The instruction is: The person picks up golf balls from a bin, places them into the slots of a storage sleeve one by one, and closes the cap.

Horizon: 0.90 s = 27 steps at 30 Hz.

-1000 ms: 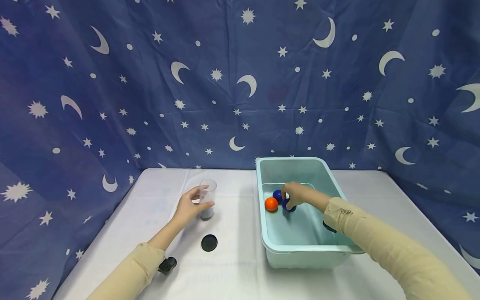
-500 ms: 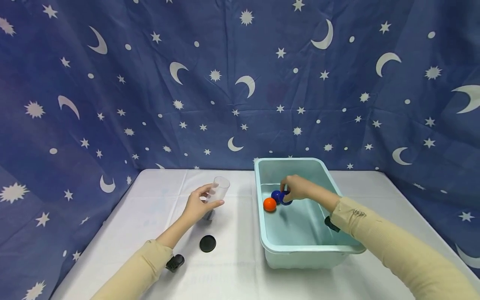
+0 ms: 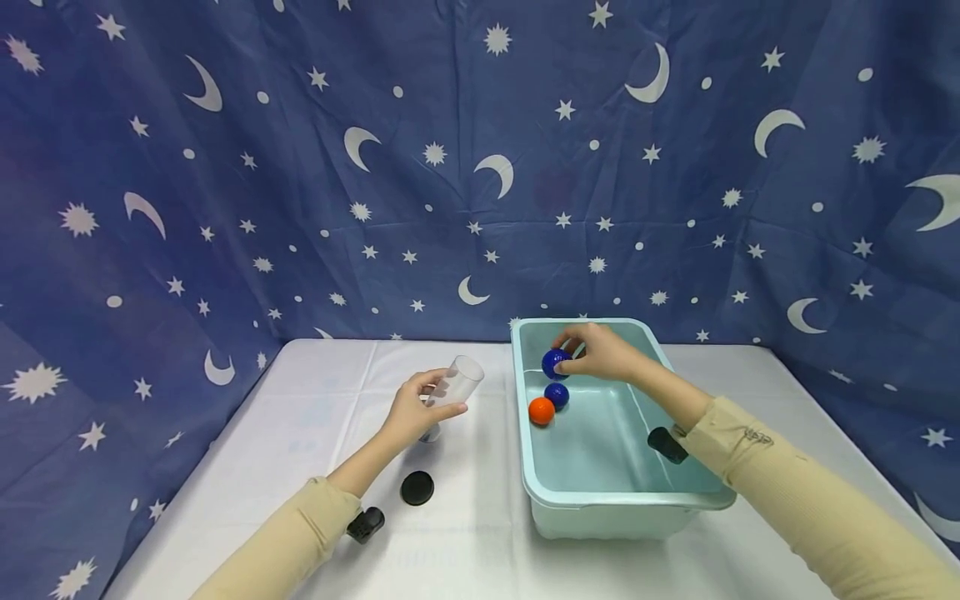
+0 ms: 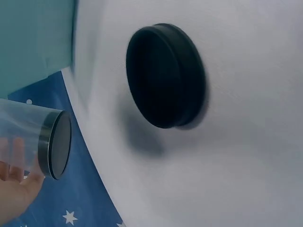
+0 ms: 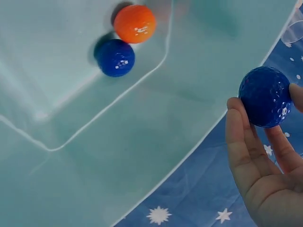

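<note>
My left hand (image 3: 408,414) grips a clear cylindrical container (image 3: 459,383), tilted with its open top leaning right toward the bin. A black cap closes its bottom end (image 4: 60,144), seen in the left wrist view. On the table below lies a black round lid (image 3: 417,488). Over the light teal bin (image 3: 630,498), my right hand (image 3: 600,353) pinches a dimpled blue golf ball (image 5: 265,97) between thumb and fingers. Another blue golf ball (image 5: 116,57) rests on the bin floor, touching an orange golf ball (image 5: 135,23).
The bin stands on the right of a white-clothed table (image 3: 472,550). Behind and at the sides hangs a dark blue curtain (image 3: 420,258) with moons and stars. Black wrist cameras (image 3: 367,525) sit under both forearms.
My right hand has lifted the blue golf ball up from the bin floor. My left hand has raised the container off the table, moved it right and tilted it toward the bin.
</note>
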### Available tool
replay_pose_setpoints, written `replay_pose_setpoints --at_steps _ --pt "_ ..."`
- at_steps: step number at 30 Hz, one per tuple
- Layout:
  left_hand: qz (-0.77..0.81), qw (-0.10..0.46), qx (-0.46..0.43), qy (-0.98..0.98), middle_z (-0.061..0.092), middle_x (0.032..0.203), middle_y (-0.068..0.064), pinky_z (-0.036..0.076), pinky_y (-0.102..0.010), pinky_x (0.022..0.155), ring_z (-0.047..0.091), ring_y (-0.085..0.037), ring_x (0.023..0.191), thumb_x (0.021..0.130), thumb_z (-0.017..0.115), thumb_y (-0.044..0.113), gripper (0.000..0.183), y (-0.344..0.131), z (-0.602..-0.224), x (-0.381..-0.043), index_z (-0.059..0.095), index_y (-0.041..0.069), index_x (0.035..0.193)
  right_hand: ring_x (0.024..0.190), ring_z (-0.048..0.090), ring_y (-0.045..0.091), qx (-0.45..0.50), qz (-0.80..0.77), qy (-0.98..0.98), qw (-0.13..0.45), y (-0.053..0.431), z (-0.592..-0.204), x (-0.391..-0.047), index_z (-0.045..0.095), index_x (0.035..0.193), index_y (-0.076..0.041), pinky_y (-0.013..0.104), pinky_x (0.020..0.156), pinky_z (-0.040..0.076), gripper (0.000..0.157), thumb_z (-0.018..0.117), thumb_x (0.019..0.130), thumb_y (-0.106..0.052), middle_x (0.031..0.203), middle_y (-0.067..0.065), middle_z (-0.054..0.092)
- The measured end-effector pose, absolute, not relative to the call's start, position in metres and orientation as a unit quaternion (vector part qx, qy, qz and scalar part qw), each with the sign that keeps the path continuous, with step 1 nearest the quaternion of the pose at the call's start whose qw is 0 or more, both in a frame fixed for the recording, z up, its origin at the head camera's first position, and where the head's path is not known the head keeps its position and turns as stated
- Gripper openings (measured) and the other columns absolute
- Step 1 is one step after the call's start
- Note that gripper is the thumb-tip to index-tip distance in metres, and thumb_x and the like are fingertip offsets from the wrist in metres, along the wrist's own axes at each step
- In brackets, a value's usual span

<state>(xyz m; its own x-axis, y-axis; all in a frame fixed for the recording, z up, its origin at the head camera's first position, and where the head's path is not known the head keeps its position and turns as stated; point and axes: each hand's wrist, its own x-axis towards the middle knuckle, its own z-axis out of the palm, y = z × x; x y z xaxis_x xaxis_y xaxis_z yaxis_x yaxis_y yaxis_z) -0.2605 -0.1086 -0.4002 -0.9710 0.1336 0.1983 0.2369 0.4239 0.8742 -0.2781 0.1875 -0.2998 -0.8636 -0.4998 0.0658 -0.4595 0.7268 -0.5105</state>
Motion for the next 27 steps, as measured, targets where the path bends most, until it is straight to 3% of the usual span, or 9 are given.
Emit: replay_pose_setpoints --at_steps 7,13,27 --pt "-0.524 0.051 -0.124 -0.841 0.064 0.114 -0.015 0.051 -0.045 0.089 0.060 -0.029 0.101 0.072 0.081 0.014 0.057 -0.096 -0.396 -0.256 0.061 0.005 0.124 0.084 0.066 0.027 -0.247 -0.312 0.916 0.054 0.183 -0.295 -0.269 0.062 0.110 0.003 0.035 0.077 0.057 0.030 0.067 0.084 -0.011 0.100 0.021 0.066" --pt "-0.522 0.029 -0.136 -0.841 0.064 0.121 -0.015 0.054 -0.039 0.082 0.063 -0.029 0.102 0.071 0.082 0.012 0.056 -0.085 -0.392 -0.254 0.062 0.004 0.123 0.088 0.065 0.027 -0.217 -0.368 0.901 0.079 0.171 -0.301 -0.265 0.063 0.114 0.000 0.034 0.078 0.057 0.033 0.067 0.084 -0.014 0.105 0.021 0.066" --pt "-0.507 0.022 -0.158 -0.847 0.066 0.115 -0.015 0.053 -0.033 0.076 0.061 -0.028 0.098 0.072 0.082 0.017 0.056 -0.077 -0.386 -0.257 0.062 0.004 0.122 0.080 0.065 0.021 -0.204 -0.406 0.886 0.092 0.141 -0.295 -0.267 0.063 0.114 0.000 0.031 0.072 0.058 0.034 0.069 0.085 -0.015 0.104 0.020 0.065"
